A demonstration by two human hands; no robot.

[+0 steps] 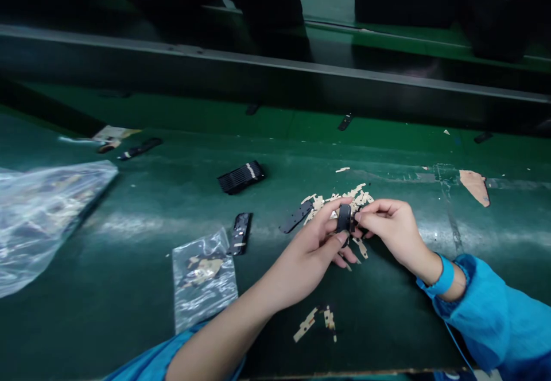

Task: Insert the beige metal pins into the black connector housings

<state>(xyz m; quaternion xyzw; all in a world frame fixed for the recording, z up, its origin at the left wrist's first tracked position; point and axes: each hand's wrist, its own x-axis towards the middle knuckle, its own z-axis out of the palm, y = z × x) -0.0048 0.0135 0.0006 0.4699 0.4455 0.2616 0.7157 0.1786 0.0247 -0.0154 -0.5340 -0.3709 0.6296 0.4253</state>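
My left hand (316,243) is closed around a small flat black plastic part (343,218), thumb on its near edge. Close against that part's right side, my right hand (390,226) has its thumb and index finger pinched together; a small dark bit shows at the fingertips, too small to name. Beneath and behind both hands lies a loose pile of cream-coloured cut pieces (361,196). Another black part (297,216) rests at the pile's left side. Nearer to me, a few cream pieces (305,325) lie on the green table mat.
Left of my hands are a stack of black parts (241,177), a single black part (241,233) and a clear bag (204,280) with pieces inside. A larger plastic bag (47,220) lies far left. A brown scrap (474,187) is at right. A dark rail (258,62) crosses behind.
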